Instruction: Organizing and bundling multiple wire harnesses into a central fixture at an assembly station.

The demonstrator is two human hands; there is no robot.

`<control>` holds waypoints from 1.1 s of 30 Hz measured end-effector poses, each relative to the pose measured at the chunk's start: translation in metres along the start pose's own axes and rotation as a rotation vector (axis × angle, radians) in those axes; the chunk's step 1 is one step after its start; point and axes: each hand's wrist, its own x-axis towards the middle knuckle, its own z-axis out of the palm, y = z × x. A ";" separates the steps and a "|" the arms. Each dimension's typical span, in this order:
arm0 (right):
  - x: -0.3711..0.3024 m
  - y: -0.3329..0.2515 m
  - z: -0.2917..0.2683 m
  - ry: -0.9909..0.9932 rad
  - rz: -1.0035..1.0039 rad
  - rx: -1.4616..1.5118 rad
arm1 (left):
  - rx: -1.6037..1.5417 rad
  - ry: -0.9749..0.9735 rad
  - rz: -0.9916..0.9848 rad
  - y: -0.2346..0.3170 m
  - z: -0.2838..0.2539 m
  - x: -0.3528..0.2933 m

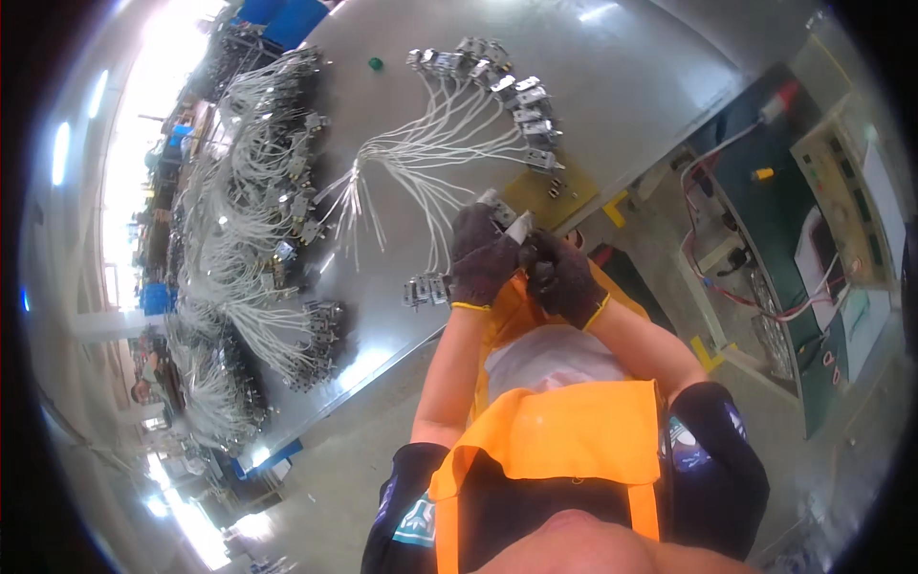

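Observation:
Both my hands wear dark work gloves and meet at the table's near edge. My left hand (pixel 476 253) is closed on a small metal connector part (pixel 518 227), pale grey and boxy. My right hand (pixel 564 275) is closed right beside it, fingertips pressed at the part's near end; whether they grip it or something smaller is hidden. Past my hands, a bundle of white cables (pixel 359 158) is gathered at one end and fans out. Metal connectors (pixel 532 115) sit on the fanned ends in an arc. Several more metal connectors (pixel 426 289) lie left of my left hand.
More cable bundles (pixel 258 191) are heaped along the left of the metal table (pixel 612 67). A yellowish pad (pixel 574 187) with small dark pieces lies near the edge. A green cap (pixel 375 64) rests farther off. To the right stands a green bench (pixel 732 206) with red-and-white wires.

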 end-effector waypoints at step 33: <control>0.002 -0.004 0.023 -0.022 -1.127 -1.482 | -0.497 0.048 -0.386 0.004 0.002 0.002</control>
